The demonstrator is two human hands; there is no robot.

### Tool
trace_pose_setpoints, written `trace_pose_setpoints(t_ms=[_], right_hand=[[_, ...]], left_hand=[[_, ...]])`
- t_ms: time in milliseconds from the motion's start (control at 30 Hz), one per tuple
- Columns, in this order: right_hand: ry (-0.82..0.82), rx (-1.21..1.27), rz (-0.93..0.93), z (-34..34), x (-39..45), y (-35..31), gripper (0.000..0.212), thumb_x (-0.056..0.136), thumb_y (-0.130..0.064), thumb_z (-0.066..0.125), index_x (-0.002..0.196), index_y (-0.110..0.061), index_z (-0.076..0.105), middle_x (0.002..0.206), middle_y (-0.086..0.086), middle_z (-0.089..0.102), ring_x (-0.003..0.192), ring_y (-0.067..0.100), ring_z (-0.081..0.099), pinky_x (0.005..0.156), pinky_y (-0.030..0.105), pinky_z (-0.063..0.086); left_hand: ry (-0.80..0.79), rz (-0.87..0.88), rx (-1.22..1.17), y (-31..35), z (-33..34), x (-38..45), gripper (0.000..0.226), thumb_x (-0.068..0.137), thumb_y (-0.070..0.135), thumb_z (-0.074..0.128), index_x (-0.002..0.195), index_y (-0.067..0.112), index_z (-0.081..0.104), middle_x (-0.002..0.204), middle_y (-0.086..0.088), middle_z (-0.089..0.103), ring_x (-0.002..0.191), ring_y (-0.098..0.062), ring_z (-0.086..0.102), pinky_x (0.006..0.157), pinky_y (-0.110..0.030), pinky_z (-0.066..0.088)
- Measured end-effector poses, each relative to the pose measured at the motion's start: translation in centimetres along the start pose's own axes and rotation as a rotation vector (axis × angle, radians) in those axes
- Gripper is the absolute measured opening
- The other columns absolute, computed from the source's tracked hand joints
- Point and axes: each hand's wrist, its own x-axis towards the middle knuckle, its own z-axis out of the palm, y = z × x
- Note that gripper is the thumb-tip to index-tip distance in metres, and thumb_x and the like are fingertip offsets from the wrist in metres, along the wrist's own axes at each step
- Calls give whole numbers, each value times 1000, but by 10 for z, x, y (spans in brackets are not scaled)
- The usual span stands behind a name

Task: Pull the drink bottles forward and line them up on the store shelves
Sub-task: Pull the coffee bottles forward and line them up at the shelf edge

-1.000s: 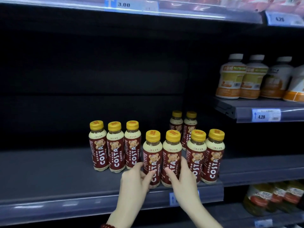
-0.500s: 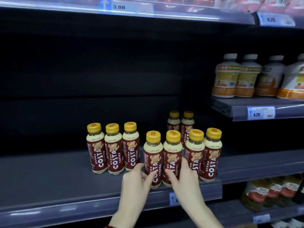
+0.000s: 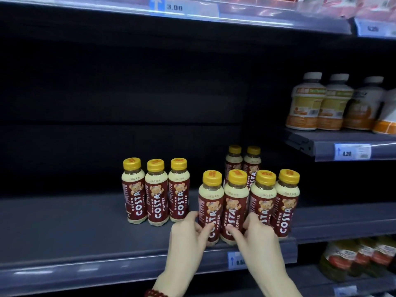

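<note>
Several Costa coffee bottles with yellow caps stand on a grey shelf (image 3: 64, 236). A front row of several sits at the shelf's front edge. My left hand (image 3: 188, 234) grips the leftmost front bottle (image 3: 211, 202) low down. Beside it, my right hand (image 3: 255, 236) grips the second front bottle (image 3: 235, 198) near its base. Two more front bottles (image 3: 285, 200) stand to the right. Three bottles (image 3: 156, 194) stand in a row further back on the left. Two bottles (image 3: 244, 159) stand behind the front row.
A higher shelf (image 3: 342, 146) at the right holds white and orange bottles (image 3: 321, 103), price tag 4.20. Bottles with red labels (image 3: 360, 258) sit on the shelf below right. The top shelf edge (image 3: 184, 9) carries a 3.00 tag. The shelf's back is dark.
Both hands stay on the two left front bottles; the grip looks much the same. The view has shifted slightly.
</note>
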Motion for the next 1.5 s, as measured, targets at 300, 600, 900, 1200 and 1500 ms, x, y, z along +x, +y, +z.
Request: trace_pose_setpoints(t_ms=[300, 600, 900, 1200, 1500], right_hand=[[41, 115, -243, 10, -35, -20, 24, 84, -44, 57, 71, -28, 45, 55, -10, 57, 47, 3, 56, 42, 18, 44], [-285, 682, -17, 69, -33, -115, 76, 97, -28, 50, 153, -23, 0, 160, -12, 5, 145, 2, 12, 112, 12, 10], [-149, 759, 271, 93, 33, -127, 72, 88, -21, 65, 147, -12, 24, 142, 8, 47, 130, 21, 47, 106, 34, 41], [-147, 733, 166, 85, 24, -121, 47, 92, -17, 60, 134, -16, 40, 118, -6, 57, 109, 6, 55, 86, 13, 39], [-104, 590, 76, 65, -12, -113, 48, 90, -31, 61, 132, -18, 43, 121, -6, 60, 109, 5, 56, 88, 16, 44]], left_hand=[[-24, -38, -6, -2, -7, 0, 51, 80, 43, 69, 124, 19, 59, 64, 8, 64, 65, -5, 66, 69, -18, 54], [326, -110, 254, -41, -79, 18, 37, 81, 35, 71, 110, 12, 66, 83, 1, 72, 78, -14, 69, 68, -20, 50], [249, -145, 413, -46, -67, 46, 41, 82, 51, 64, 86, 10, 60, 80, -5, 69, 74, -26, 67, 61, -32, 51], [250, -124, 353, -46, -79, 41, 42, 76, 46, 73, 88, 7, 65, 79, -2, 69, 74, -20, 64, 62, -24, 45], [190, -62, 291, -49, -102, 12, 42, 65, 52, 78, 81, 14, 70, 69, 8, 67, 69, -8, 63, 61, -16, 45]])
